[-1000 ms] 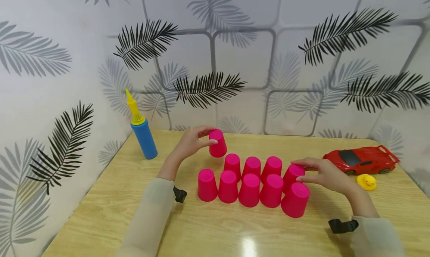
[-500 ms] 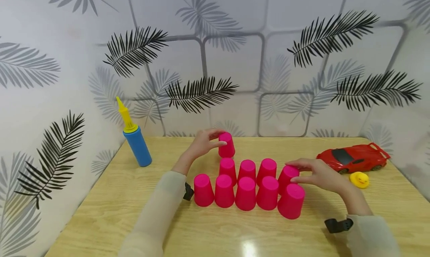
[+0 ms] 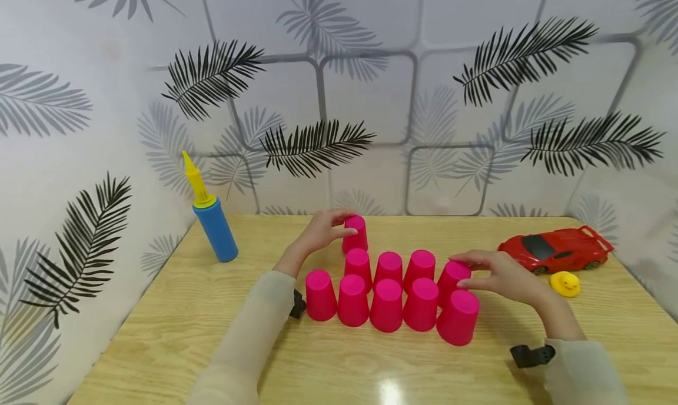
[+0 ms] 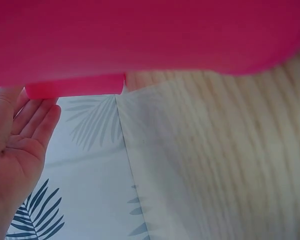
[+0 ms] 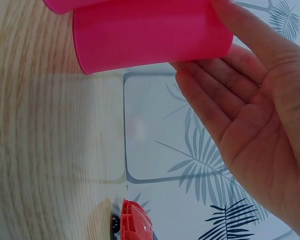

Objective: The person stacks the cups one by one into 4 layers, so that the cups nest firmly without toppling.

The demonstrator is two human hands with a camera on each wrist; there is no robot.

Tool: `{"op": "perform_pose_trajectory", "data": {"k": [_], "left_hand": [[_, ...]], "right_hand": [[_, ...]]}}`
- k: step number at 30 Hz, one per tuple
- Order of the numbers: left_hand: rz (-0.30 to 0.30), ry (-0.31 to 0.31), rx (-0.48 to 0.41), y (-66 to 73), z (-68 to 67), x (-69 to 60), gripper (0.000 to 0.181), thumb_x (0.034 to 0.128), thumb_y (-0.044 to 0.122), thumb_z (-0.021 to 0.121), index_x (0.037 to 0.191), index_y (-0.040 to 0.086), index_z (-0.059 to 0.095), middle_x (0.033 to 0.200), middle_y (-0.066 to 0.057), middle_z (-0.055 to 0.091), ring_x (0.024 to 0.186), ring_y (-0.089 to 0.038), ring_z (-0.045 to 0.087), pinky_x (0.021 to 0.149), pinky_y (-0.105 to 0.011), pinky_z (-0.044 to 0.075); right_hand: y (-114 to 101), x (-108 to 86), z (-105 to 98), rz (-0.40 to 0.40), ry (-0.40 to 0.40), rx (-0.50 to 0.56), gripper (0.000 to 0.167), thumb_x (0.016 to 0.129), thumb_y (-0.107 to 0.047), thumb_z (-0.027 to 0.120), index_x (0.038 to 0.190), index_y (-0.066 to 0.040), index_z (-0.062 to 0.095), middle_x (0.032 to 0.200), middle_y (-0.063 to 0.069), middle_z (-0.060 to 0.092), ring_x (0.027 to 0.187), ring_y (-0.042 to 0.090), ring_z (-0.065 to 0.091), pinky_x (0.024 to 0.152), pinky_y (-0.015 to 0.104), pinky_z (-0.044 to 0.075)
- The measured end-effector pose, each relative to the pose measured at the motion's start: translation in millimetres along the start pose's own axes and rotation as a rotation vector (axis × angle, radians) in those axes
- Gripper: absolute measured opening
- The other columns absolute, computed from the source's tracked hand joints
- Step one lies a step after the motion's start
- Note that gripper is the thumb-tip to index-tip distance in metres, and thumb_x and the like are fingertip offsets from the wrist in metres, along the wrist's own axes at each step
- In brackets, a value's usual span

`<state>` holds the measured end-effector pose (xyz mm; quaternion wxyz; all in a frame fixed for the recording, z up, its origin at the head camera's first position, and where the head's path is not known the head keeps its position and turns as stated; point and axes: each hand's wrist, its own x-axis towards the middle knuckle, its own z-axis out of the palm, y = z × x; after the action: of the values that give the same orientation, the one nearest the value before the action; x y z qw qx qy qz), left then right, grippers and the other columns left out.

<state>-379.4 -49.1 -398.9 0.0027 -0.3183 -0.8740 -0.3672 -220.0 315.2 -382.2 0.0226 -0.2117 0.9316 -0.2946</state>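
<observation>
My left hand point(image 3: 323, 231) grips a pink cup point(image 3: 356, 235) at the back left, upside down, thumb on the near side and fingers behind. Whether its rim touches the table is hidden by the cups in front. In the left wrist view that cup point(image 4: 80, 87) lies against the fingers, under a large blurred pink cup point(image 4: 140, 35) close to the camera. With my right hand point(image 3: 500, 272) I hold the rightmost cup point(image 3: 450, 282) of the middle row between thumb and fingers; the right wrist view shows this cup point(image 5: 150, 35) too. Several upside-down pink cups point(image 3: 386, 306) form the front row.
A red toy car point(image 3: 556, 251) and a yellow rubber duck point(image 3: 565, 284) are to the right of my right hand. At the far left stands a blue and yellow hand pump point(image 3: 216, 228). A patterned wall point(image 3: 371, 175) closes off the wooden table point(image 3: 328, 369) at the back.
The left hand has carried its cup rightward, then lowered it behind the leftmost cup of the middle row. My right hand keeps its hold on its cup. The head view has shifted slightly.
</observation>
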Motion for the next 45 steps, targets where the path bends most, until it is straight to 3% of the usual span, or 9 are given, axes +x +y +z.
{"op": "perform_pose_trajectory", "data": {"k": [8, 15, 22, 26, 29, 31, 33, 37, 45], "left_hand": [[-0.038, 0.011, 0.003, -5.9, -2.8, -3.6, 0.051, 0.088, 0.024, 0.073, 0.133, 0.004, 0.059, 0.133, -0.015, 0.062, 0.123, -0.031, 0.061, 0.105, -0.039, 0.051], [-0.094, 0.077, -0.086, -8.7, -17.4, -20.7, 0.06, 0.0888, 0.025, 0.073, 0.141, 0.004, 0.05, 0.142, -0.017, 0.055, 0.134, -0.03, 0.053, 0.113, -0.038, 0.043], [-0.071, 0.109, -0.154, -8.8, -37.1, -55.8, 0.057, 0.09, 0.024, 0.071, 0.14, 0.005, 0.051, 0.141, -0.016, 0.056, 0.134, -0.029, 0.052, 0.112, -0.035, 0.045], [-0.061, 0.092, -0.186, -10.6, -44.5, -79.2, 0.055, 0.0898, 0.021, 0.071, 0.138, 0.003, 0.052, 0.14, -0.017, 0.056, 0.133, -0.031, 0.052, 0.112, -0.034, 0.045], [-0.035, 0.065, -0.194, -10.0, -48.0, -94.4, 0.053, 0.09, 0.02, 0.071, 0.137, 0.002, 0.054, 0.139, -0.017, 0.057, 0.131, -0.033, 0.054, 0.111, -0.039, 0.046], [-0.02, 0.042, -0.197, -7.8, -49.6, -103.8, 0.053, 0.0897, 0.019, 0.071, 0.136, 0.002, 0.055, 0.138, -0.015, 0.059, 0.13, -0.032, 0.055, 0.111, -0.04, 0.045], [0.004, 0.015, -0.195, -4.8, -50.3, -112.5, 0.053, 0.0896, 0.019, 0.071, 0.137, 0.002, 0.055, 0.138, -0.015, 0.059, 0.129, -0.032, 0.056, 0.11, -0.041, 0.045], [0.027, -0.039, -0.186, 0.8, -50.1, -127.5, 0.054, 0.0885, 0.019, 0.072, 0.137, 0.004, 0.055, 0.137, -0.013, 0.06, 0.129, -0.031, 0.056, 0.11, -0.04, 0.045], [0.04, -0.142, -0.149, 7.8, -45.6, -143.8, 0.06, 0.0856, 0.025, 0.076, 0.137, 0.005, 0.053, 0.138, -0.016, 0.059, 0.129, -0.032, 0.056, 0.109, -0.042, 0.047]], "right_hand": [[1.7, 5.2, 3.5, -0.019, -0.001, -0.003, 0.056, 0.085, -0.033, 0.075, 0.132, -0.008, 0.059, 0.118, 0.006, 0.071, 0.105, 0.022, 0.066, 0.088, 0.025, 0.057], [3.7, 5.5, 3.4, 0.002, 0.052, -0.049, 0.056, 0.083, -0.038, 0.076, 0.13, -0.009, 0.061, 0.114, 0.005, 0.072, 0.103, 0.023, 0.066, 0.086, 0.043, 0.059], [9.8, 8.5, -0.1, -0.035, 0.252, -0.168, 0.055, 0.083, -0.026, 0.078, 0.129, -0.003, 0.06, 0.116, 0.015, 0.07, 0.103, 0.032, 0.067, 0.085, 0.053, 0.057], [14.7, 17.6, 1.8, -0.121, 0.394, -0.215, 0.056, 0.078, -0.016, 0.081, 0.128, -0.001, 0.06, 0.115, 0.017, 0.07, 0.1, 0.032, 0.067, 0.082, 0.029, 0.059], [17.6, 26.1, 3.3, -0.174, 0.462, -0.202, 0.057, 0.075, -0.01, 0.083, 0.127, -0.001, 0.06, 0.114, 0.018, 0.07, 0.099, 0.032, 0.066, 0.083, 0.0, 0.045], [19.3, 32.5, 4.4, -0.2, 0.485, -0.175, 0.058, 0.074, -0.007, 0.083, 0.127, -0.001, 0.06, 0.113, 0.018, 0.07, 0.1, 0.025, 0.066, 0.085, -0.008, 0.035], [21.2, 39.7, 5.4, -0.222, 0.494, -0.145, 0.059, 0.074, -0.005, 0.082, 0.128, -0.001, 0.059, 0.113, 0.017, 0.07, 0.103, 0.007, 0.065, 0.088, -0.009, 0.031], [24.3, 56.3, 8.0, -0.265, 0.479, -0.054, 0.059, 0.074, 0.0, 0.081, 0.129, 0.002, 0.058, 0.114, 0.019, 0.069, 0.104, -0.026, 0.047, 0.089, -0.006, 0.036], [23.7, 88.1, 14.4, -0.294, 0.395, 0.059, 0.055, 0.076, -0.003, 0.081, 0.126, 0.003, 0.06, 0.114, 0.021, 0.069, 0.102, -0.025, 0.051, 0.087, -0.002, 0.044]]}}
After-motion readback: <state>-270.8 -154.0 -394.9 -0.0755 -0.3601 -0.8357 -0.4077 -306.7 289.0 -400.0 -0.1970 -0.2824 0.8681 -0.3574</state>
